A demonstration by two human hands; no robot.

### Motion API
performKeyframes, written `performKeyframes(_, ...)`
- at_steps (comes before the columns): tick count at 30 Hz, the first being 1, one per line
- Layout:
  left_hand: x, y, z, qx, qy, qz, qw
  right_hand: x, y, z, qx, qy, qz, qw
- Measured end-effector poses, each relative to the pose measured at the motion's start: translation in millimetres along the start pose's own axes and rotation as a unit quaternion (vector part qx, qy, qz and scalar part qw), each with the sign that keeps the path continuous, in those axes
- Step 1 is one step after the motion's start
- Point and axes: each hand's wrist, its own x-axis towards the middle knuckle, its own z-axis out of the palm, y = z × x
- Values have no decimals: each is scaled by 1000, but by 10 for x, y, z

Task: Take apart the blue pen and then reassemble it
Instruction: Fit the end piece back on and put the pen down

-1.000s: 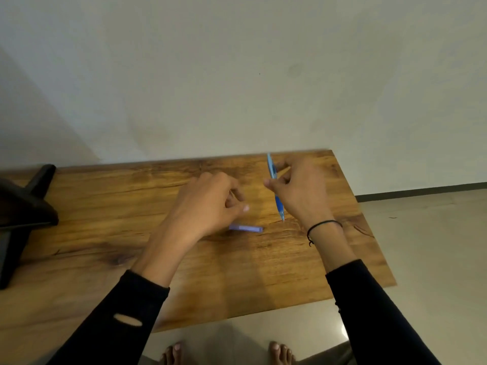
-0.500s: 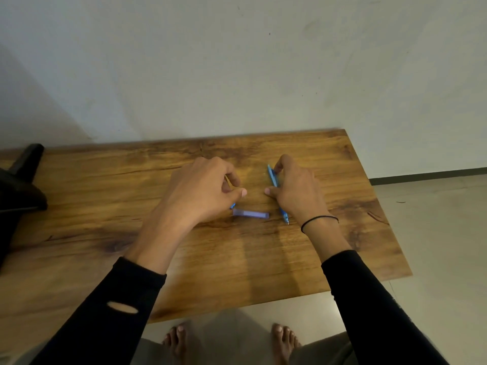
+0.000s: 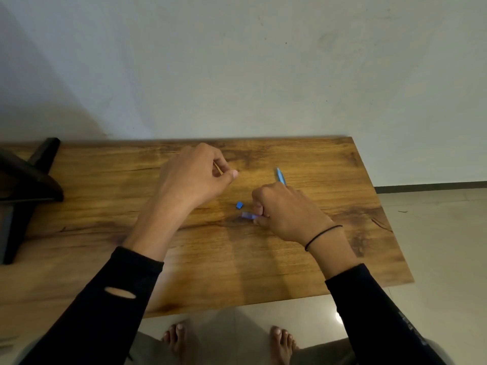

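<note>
Pen parts on bare table

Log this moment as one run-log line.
stage: pen apart | left hand: pinching thin part | right hand: on purple cap | pen barrel: behind right hand | small blue piece: loose on table

Long black sleeves, the left one torn, a thin black wristband, bare feet.

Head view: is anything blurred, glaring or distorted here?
Head view: dim, soft light; the hands, left hand and right hand, look sharp; small glare spot on the floor; wide-angle lens skews the table; a soft shadow crosses the wall's left side.
</note>
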Motion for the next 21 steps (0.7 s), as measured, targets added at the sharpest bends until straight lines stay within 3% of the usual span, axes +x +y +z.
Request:
performKeyframes(4,28,-57,15,-29,-23,6,999,30,30,-51,155,72,23,985)
performKeyframes(6,46,-64,44,-115,-58,3,992,68,41,-106,258,136,31,956)
performKeyframes(9,15,8,107,-296,-100,-26,950,117,43,-126,383,173,37,907)
performKeyframes(15,23,12,128,-369,-9,-49,928,180,-78,-70,585,182,25,790)
performKeyframes(16,22,3,123,-359,-4,-47,932,179,-82,-50,577,180,24,797)
performKeyframes(17,22,-7,123,-340,4,-41,940,181,-74,-25,527,186,24,829)
performKeyframes(19,29,-20,134,-276,33,-14,960,185,-53,41,327,181,24,927)
performKeyframes(21,34,-21,136,-220,62,5,974,162,-102,105,181,137,8,974)
